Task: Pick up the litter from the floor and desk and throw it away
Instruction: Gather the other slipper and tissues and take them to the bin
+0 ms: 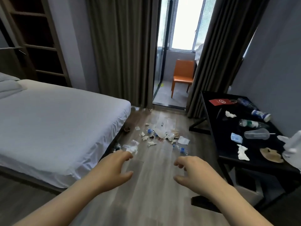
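**Ana:** Both hands are stretched out low. The left hand (114, 168) and the right hand (193, 170) are palms down over the grey wood-plank floor (146, 193). The fingers hang loosely curled with the thumbs apart from them, and neither hand holds anything.

**Ben:** Where's the rubbish, then?

**Ana:** Some lies on the floor, left of the black rectangular desk (224, 128). It's a scatter of crumpled white tissues and wrappers (159, 136). A clear plastic bottle with a blue label (180, 149) lies on its side on the desk side of the scatter, just beyond the right hand's fingertips and untouched.

**Ben:** And on the desk itself?

**Ana:** Plenty.
- At the desk's far end lies a flat red paper bag (219, 102).
- Nearer along the top is a small crumpled white tissue (230, 114).
- Toward the wall side, a blue-and-white paper cup (260, 115) is tipped over.
- Next to that are a clear bottle with a green label (250, 123) and a clear plastic cup (257, 134), both lying down.
- Mid-desk is a pale blue packet (236, 138).
- At the near end are a long white tissue (242, 152) and a flat brown scrap (271, 154).

**Ben:** What's that white thing by the desk's wall-side edge?

**Ana:** That white shape (291, 147) is cut off, so I can't tell what it is.

**Ben:** And left of the desk, past the litter?

**Ana:** That's the white-sheeted bed (57, 119).
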`<act>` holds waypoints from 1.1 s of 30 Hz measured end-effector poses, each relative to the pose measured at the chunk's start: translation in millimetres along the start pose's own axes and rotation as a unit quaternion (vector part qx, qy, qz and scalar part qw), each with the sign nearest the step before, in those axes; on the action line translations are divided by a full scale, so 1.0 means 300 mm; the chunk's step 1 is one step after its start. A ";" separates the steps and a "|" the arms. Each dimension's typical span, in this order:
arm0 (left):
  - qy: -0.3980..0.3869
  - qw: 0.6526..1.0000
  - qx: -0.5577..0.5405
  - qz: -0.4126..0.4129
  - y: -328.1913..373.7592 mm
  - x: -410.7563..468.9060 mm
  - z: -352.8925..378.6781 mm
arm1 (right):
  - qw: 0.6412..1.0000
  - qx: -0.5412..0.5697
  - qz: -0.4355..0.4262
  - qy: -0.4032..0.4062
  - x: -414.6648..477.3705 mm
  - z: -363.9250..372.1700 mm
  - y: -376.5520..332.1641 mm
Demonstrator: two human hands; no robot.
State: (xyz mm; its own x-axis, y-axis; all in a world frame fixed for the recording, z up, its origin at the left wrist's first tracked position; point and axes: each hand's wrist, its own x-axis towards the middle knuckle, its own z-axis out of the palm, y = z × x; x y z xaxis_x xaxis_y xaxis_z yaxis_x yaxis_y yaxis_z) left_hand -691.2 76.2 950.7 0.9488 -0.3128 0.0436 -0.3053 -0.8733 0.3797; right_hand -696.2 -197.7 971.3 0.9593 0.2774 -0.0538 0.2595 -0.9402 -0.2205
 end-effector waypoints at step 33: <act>-0.095 0.994 -0.048 0.005 -0.634 1.760 0.138 | 0.987 0.065 0.126 -0.082 1.656 0.066 0.576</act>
State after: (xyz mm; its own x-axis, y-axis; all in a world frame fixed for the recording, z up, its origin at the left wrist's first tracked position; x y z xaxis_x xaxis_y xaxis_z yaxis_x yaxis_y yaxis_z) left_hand -135.5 61.7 863.3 0.9103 -0.3949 -0.1241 -0.2975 -0.8325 0.4673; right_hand -176.9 -218.3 887.3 0.9575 0.0773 -0.2779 -0.0109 -0.9531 -0.3025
